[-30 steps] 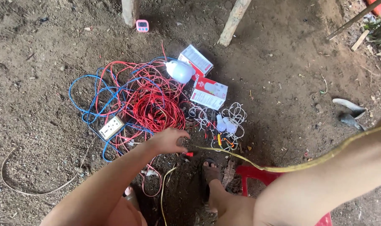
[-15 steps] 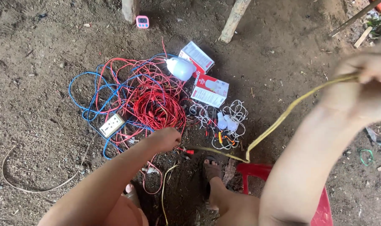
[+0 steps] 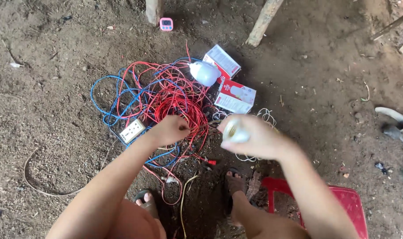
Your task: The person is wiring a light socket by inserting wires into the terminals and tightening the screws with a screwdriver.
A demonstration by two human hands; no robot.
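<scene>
A: Hands first. Left hand [image 3: 169, 129] is curling its fingers down into the tangle of red wire [image 3: 175, 99] at the near edge of the heap, closing on a few strands. Whether it is truly pinching one or only pressing among them, I cannot tell from the head view.

B: And the other?

A: Right hand [image 3: 254, 139] is blurring, so detail is poor. It is closing around a small pale roll-like object [image 3: 234, 132], fingers wrapped, thumb side facing the camera. Object kind not resolvable.

B: Where is the wire sitting?

A: On the bare dirt floor [image 3: 55, 88], straight ahead of the person's sandalled feet. Blue wire [image 3: 105, 95] is looping around and under the red on the left side. A white socket plate [image 3: 132, 130] is lying at the heap's left edge, just beside the left hand.

B: Why that layout, in your judgement?

A: Likely everything is being kept within arm's reach of the red plastic stool [image 3: 343, 203]. A white bulb [image 3: 204, 72] is resting against the far side of the heap, touching two red-and-white cartons [image 3: 236, 95]. Thin white wire coils [image 3: 265, 116] are lying under the right hand. A small pink timer [image 3: 166, 24] is standing well apart, near a wooden post [image 3: 153, 9].
</scene>
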